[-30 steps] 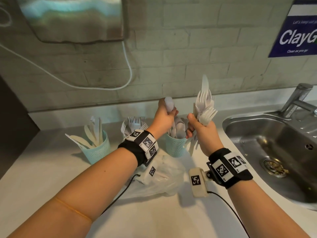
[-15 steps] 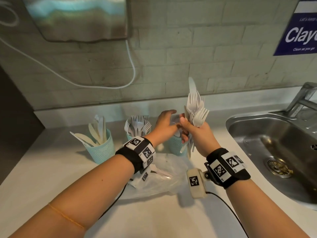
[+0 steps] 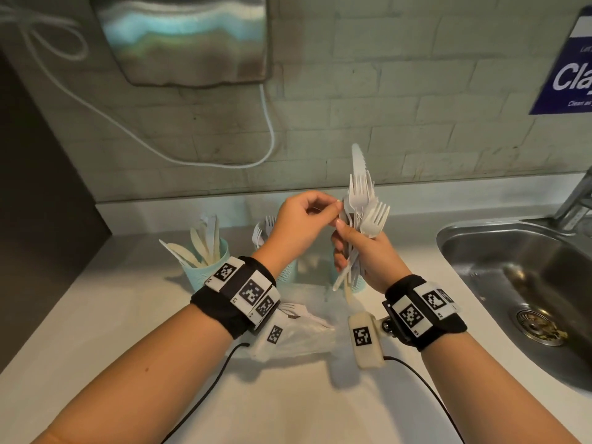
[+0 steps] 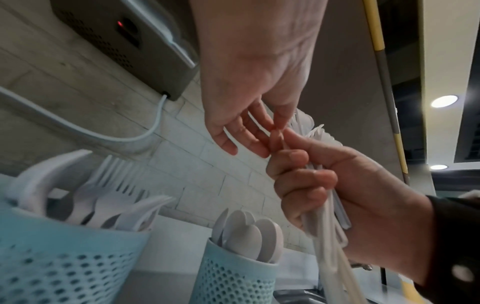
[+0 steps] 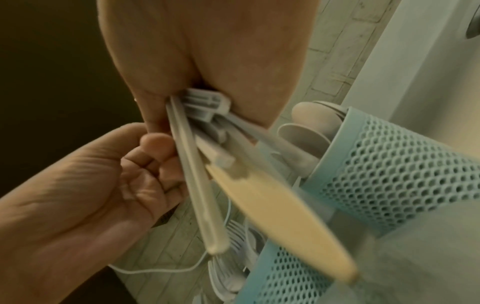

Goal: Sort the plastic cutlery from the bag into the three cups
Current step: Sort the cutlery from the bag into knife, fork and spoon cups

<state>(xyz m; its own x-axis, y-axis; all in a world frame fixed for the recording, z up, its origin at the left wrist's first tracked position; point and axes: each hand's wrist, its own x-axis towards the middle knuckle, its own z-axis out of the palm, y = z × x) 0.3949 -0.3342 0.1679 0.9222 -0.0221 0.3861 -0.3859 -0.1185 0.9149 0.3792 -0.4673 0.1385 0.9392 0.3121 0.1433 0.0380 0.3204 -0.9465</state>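
White countertop (image 3: 80,363) fills the near part of the head view, with a steel sink (image 3: 512,283) set into it on the right. Nearest on the counter, a clear plastic bag (image 3: 301,334) is seen lying flat below the wrists, with a few white pieces visible inside it.

Above the bag, a bundle of white plastic cutlery (image 3: 365,213) is held upright in the right hand (image 3: 368,254), whose fingers are clenched round the handles; fork heads and one knife tip stand out at the top, and the handle ends hang down below the fist. In the right wrist view a cream-coloured handle (image 5: 280,218) is seen among the white ones. The left hand (image 3: 301,225) is raised just beside the bundle, its thumb and forefinger pinched on one piece at the bundle's edge, while the other fingers are loosely spread; which kind of piece is pinched cannot be told.

Behind the hands, three pale blue perforated cups are lined up along the wall. The left cup (image 3: 205,270) is filled with knives, the middle cup (image 4: 67,267) with forks, and the right cup (image 4: 233,281) with spoons. A grey brick wall (image 3: 384,107) is seen beyond, with a metal dispenser (image 3: 185,36) and a white cable (image 3: 269,123) on it.
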